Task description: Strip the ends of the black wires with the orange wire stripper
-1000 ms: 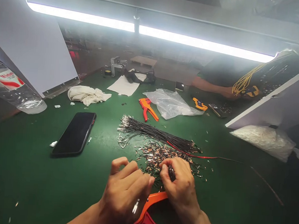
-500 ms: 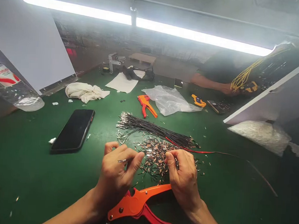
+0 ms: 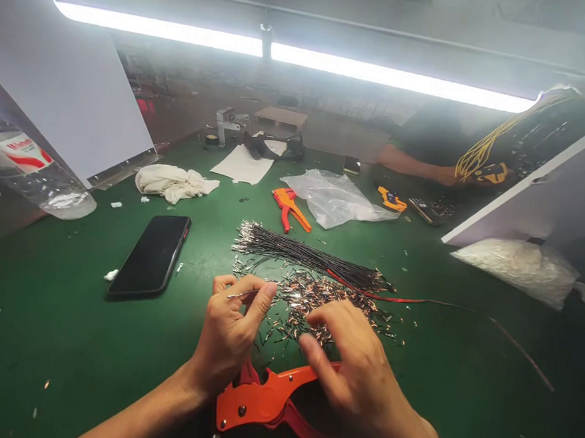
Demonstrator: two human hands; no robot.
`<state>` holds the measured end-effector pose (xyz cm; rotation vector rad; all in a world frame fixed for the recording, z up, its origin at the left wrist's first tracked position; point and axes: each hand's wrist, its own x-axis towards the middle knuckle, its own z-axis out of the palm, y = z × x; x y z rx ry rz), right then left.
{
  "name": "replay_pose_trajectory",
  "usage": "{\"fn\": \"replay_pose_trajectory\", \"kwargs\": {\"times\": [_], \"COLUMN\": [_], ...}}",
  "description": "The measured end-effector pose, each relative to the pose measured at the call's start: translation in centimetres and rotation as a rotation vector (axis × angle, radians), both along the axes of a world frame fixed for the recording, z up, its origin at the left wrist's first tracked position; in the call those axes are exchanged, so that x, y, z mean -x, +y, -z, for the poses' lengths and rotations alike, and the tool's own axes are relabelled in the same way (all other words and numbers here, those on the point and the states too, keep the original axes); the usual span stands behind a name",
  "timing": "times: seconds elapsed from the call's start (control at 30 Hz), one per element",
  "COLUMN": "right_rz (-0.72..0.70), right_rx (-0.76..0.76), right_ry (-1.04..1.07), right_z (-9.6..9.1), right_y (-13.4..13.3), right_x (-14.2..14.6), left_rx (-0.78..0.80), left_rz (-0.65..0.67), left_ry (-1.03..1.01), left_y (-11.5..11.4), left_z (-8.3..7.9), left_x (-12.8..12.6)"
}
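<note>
My left hand (image 3: 238,318) is closed in a pinch above the left edge of the scraps. A thin wire terminal (image 3: 237,295), silvery in colour, sticks out to the left from between its fingers; the rest is hidden. With thumb and forefinger apart, my right hand (image 3: 345,363) hovers over the handles of orange and red wire strippers (image 3: 260,400) and holds nothing that I can see. Beyond both hands spreads a pile of short black wire scraps (image 3: 311,300) with copper ends. A bundle of black wires (image 3: 305,253) with silvery terminals lies behind it.
A phone (image 3: 152,256) lies left, below a white cloth (image 3: 175,183) and near a plastic bottle (image 3: 49,182). Smaller orange strippers (image 3: 290,209) and a clear bag (image 3: 339,195) lie further back. A co-worker's arm (image 3: 416,166) is at back right, beyond a white panel (image 3: 535,186).
My right hand has opened its pinch and come down and nearer, over the strippers' handles. The left hand keeps its pinch and has risen slightly. The view has shifted a little.
</note>
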<state>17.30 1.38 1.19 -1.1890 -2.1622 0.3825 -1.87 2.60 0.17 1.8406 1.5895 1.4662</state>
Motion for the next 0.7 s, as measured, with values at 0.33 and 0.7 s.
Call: {"fn": "replay_pose_trajectory", "kwargs": {"times": [0.33, 0.7], "right_rz": [-0.244, -0.149], "right_rx": [-0.275, 0.459], "right_ry": [-0.611, 0.005], "right_z": [3.5, -1.0], "right_y": [-2.5, -0.5], "right_x": [-1.3, -5.0], "left_rx": [-0.014, -0.118], "left_rz": [-0.004, -0.038], "left_ry": [-0.083, -0.244], "left_y": [-0.3, -0.8], "left_z": [0.3, -0.7], "left_x": [0.1, 1.1]}}
